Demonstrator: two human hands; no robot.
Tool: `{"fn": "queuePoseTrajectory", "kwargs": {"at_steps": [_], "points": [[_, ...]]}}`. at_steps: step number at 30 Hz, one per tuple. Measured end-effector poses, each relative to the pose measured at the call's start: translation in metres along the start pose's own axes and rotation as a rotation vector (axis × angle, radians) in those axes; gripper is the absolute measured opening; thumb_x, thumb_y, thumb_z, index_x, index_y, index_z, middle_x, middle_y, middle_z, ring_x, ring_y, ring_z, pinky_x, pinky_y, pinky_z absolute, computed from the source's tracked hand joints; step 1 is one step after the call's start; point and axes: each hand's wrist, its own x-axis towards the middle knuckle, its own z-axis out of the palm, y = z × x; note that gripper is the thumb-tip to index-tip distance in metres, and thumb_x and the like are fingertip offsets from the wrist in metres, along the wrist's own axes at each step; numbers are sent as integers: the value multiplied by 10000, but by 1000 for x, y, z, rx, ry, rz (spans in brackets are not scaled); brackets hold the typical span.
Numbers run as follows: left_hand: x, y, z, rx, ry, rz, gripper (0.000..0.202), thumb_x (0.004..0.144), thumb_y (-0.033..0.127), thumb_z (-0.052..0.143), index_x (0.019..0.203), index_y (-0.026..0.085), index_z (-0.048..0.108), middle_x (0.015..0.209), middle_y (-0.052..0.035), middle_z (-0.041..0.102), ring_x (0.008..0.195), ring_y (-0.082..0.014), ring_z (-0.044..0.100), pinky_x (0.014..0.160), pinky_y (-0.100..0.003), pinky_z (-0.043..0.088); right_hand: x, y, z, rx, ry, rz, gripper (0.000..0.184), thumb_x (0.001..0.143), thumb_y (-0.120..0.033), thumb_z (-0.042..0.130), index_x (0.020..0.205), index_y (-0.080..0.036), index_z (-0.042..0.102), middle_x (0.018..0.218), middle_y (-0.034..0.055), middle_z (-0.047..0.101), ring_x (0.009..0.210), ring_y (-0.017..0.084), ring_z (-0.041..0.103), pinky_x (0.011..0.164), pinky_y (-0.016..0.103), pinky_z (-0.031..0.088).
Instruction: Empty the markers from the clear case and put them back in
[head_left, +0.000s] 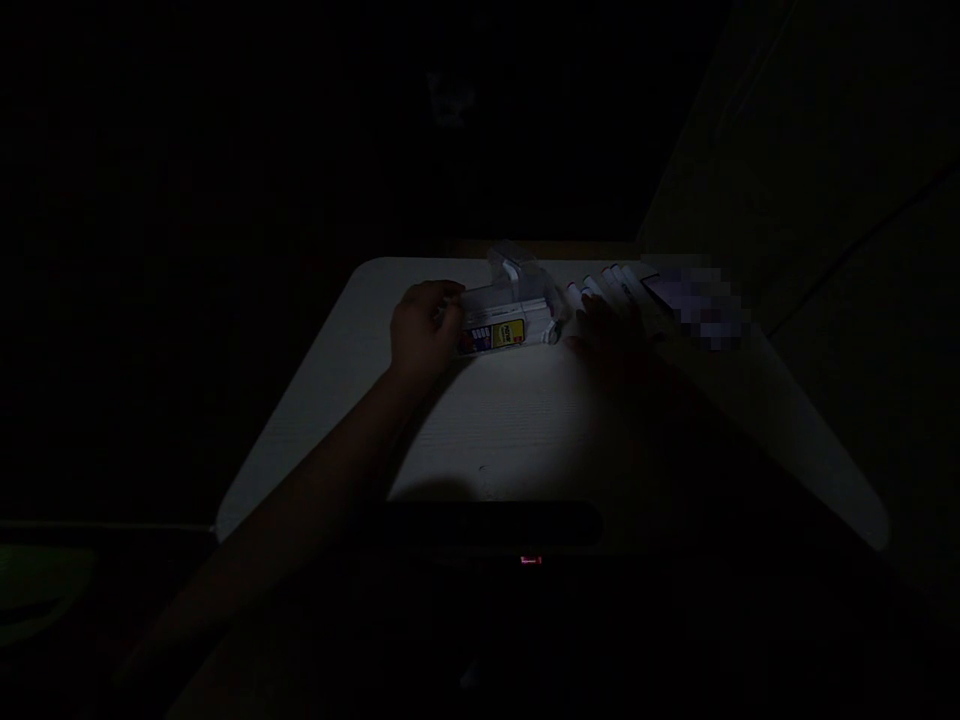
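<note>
Left hand (424, 330) is clamping the pack (499, 325) at its nine o'clock; right hand (609, 335), fingers too dim to tell, is lying by pens (611, 285), risking scattering them in this darkness.

A pixelated patch (701, 300) far right on the table (525, 430); right hand (609, 328) dim, perhaps flat; package label (497, 335) illegible.

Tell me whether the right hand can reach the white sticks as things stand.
Probably yes: the right hand lies just in front of the white sticks, nothing visible between them, though light is dim.
</note>
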Motion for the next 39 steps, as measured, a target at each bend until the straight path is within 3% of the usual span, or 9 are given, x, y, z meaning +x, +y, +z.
{"fn": "queuePoseTrajectory", "kwargs": {"at_steps": [4,8,11,15,18,26,33,39], "points": [[0,0,0,2,1,-2,264,837,295,460,962,191,669,969,-69,700,905,-210,628,846,-364,494,2,6,-11,23,-21,20,407,964,-328,369,1261,-163,595,1514,169,433,1424,337,364,1138,707,167],[0,0,0,-3,6,7,270,837,293,461,962,187,674,973,-72,705,919,-209,628,845,-356,494,3,2,-18,128,-78,28,423,941,-277,366,1222,-102,628,1334,198,597,1233,316,561,1084,540,383],[0,-1,1,-7,11,6,270,839,293,462,964,185,676,968,-70,706,904,-204,628,839,-349,495,8,2,-14,187,9,36,413,929,-237,353,1126,-74,677,1158,180,681,1087,273,628,983,408,463],[0,-2,2,4,1,5,278,839,288,455,976,183,673,974,-65,703,917,-204,628,842,-348,495,16,9,-6,206,184,52,378,909,-199,351,982,-112,711,1039,144,717,992,253,643,930,388,472],[0,-2,1,14,-1,16,279,844,290,450,979,182,670,981,-61,701,940,-205,628,863,-346,489,16,12,-8,212,244,57,378,905,-186,354,991,-110,714,1060,150,719,1011,260,641,946,402,464],[0,-1,1,7,-4,25,265,854,288,458,974,177,666,974,-71,698,935,-211,632,854,-349,488,10,10,-11,113,-63,-3,390,868,-130,414,1140,-69,687,1249,167,665,1131,278,624,1039,413,413],[1,0,0,19,-2,33,277,858,295,453,975,173,672,977,-68,704,930,-205,630,855,-348,490,10,20,-12,40,-160,68,402,908,-128,374,1192,-69,652,1349,184,599,1272,293,546,1073,441,396],[1,0,-1,-2,1,34,269,838,283,464,960,170,675,964,-72,711,910,-207,637,826,-346,496,8,23,-18,80,-137,99,412,883,-76,405,1219,-67,643,1373,178,586,1337,294,498,1149,510,319]]}}
